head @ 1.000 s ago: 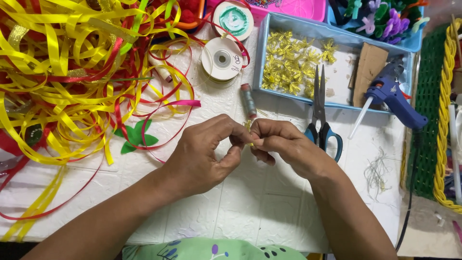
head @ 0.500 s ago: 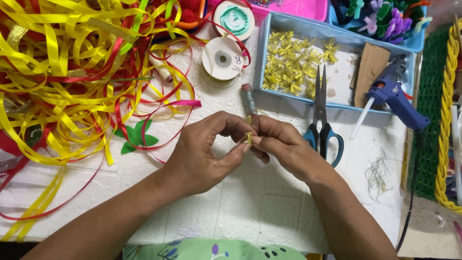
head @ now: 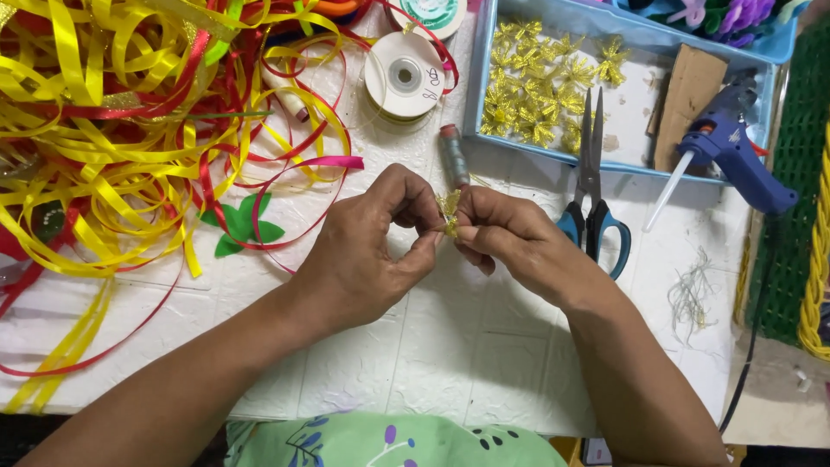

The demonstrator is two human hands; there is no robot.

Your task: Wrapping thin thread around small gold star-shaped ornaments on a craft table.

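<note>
Two hands meet over the middle of the counter (head: 450,363), and both pinch one small gold ribbon flower (head: 449,210) between their fingertips. The left hand (head: 367,251) closes thumb and forefinger on its lower part, and the right hand (head: 510,242) presses its fingers together on the other side, so the flower sits just between them, above the white surface. I judge this piece is very light, thin and easy to crush; it looks shiny and maybe slippery, so a soft grip at the centre knot seems safer than at the loose petals. Just beyond the hands lies a small grey-red thread spool (head: 452,156). Near the right hand, on its far side, are scissors with blue handles (head: 590,186), and further a blue glue gun (head: 731,151). Beyond them a light blue tray (head: 553,154) holds many gold flowers (head: 536,91) and a brown cardboard piece (head: 683,104). Beyond the left hand stands a round white ribbon reel (head: 404,76), flat, with a hole in the middle; another round reel with a green label (head: 435,10) is further. Well to the left side is a big heap of yellow and red ribbons (head: 112,130).
</note>
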